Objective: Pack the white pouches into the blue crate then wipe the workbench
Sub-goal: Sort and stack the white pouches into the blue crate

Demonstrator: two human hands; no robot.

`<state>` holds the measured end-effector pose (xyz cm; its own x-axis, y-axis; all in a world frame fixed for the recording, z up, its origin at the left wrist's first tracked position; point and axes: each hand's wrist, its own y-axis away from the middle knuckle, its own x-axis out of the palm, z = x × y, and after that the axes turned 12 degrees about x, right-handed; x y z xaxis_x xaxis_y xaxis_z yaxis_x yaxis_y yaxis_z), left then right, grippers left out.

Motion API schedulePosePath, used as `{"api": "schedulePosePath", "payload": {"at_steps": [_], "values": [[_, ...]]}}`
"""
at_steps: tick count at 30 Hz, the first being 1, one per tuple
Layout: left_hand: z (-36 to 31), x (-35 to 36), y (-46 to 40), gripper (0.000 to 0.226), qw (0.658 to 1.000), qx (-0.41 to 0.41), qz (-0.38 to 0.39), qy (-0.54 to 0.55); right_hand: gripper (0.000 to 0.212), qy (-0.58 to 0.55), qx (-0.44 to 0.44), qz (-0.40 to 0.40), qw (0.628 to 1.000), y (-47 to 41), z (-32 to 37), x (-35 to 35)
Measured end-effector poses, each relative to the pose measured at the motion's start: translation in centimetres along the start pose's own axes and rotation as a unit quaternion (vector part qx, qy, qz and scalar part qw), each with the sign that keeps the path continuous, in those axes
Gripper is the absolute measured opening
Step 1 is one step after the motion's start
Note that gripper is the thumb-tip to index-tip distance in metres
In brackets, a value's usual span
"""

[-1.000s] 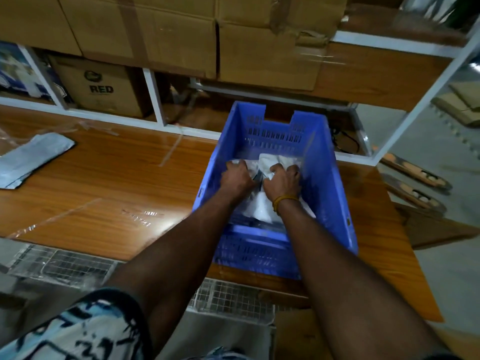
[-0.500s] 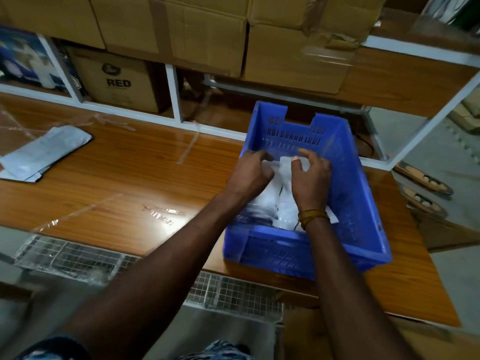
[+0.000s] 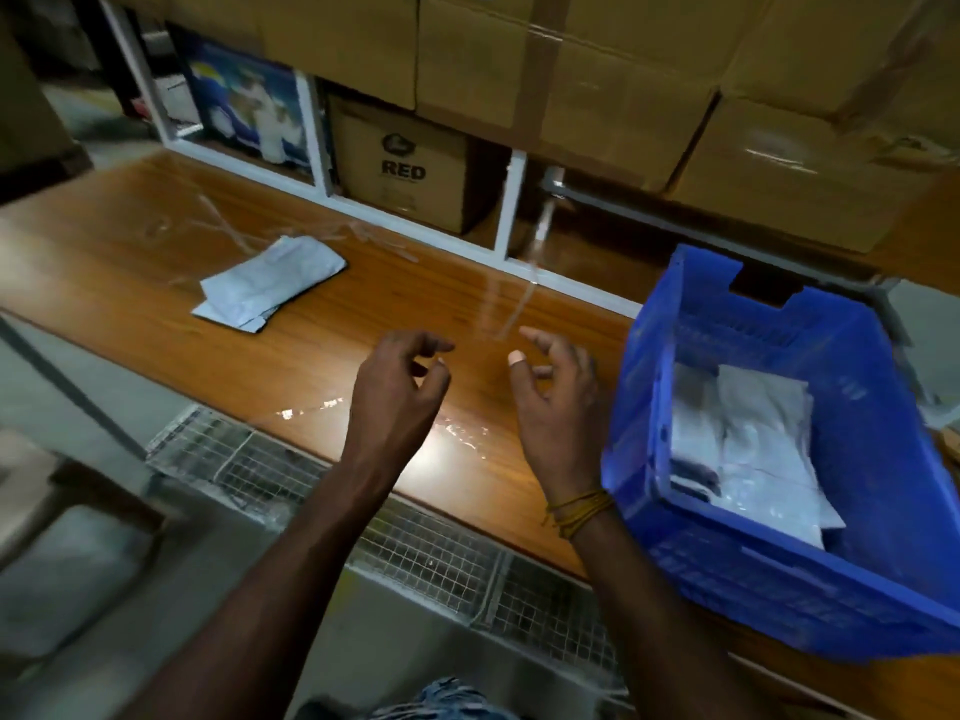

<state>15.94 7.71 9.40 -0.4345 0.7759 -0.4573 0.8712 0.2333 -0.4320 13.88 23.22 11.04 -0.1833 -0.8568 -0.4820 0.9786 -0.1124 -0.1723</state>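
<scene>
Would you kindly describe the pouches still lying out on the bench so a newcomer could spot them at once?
Start at the long wooden workbench and look to its far left, away from the blue crate. There a small pile of white pouches lies flat on the bare wood, unlike the others, which already sit inside the crate.
</scene>
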Motion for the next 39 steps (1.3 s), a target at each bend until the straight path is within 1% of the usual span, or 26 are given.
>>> {"api": "schedulePosePath", "payload": {"at_steps": [4,10,15,20,26,32,36,39], "values": [[3.6,-5.1,0.4,0.019,0.999,-0.026,-0.037,-0.024,0.028,0.005,-0.02,0.051,0.998,1.4,2.6,5.9],[7.8,-11.0,0.8,0.02,0.996,-0.045,-0.055,-0.056,0.026,0.004,-0.026,0.082,0.996,3.6,5.4,13.3],[11.0,-13.6,0.7,0.022,0.994,-0.069,-0.05,-0.071,0.025,0.018,-0.019,0.109,0.994,5.0,6.7,16.9],[13.0,-14.7,-0.2,0.022,0.993,-0.082,-0.047,-0.076,0.024,0.032,-0.019,0.124,0.992,4.4,7.4,19.3],[16.2,-15.5,-2.5,0.024,0.99,-0.097,-0.052,-0.092,0.023,0.044,-0.02,0.129,0.99,1.9,7.8,23.2],[21.6,-16.6,-6.5,0.031,0.981,-0.133,-0.059,-0.126,0.024,0.069,-0.012,0.157,0.985,-2.9,7.8,30.1],[25.4,-16.9,-10.1,0.036,0.977,-0.144,-0.046,-0.153,0.031,0.075,0.03,0.192,0.978,-7.1,7.8,35.2],[27.9,-16.7,-12.6,0.039,0.973,-0.157,-0.04,-0.164,0.045,0.116,0.077,0.219,0.966,-10.7,7.6,39.2]]}}
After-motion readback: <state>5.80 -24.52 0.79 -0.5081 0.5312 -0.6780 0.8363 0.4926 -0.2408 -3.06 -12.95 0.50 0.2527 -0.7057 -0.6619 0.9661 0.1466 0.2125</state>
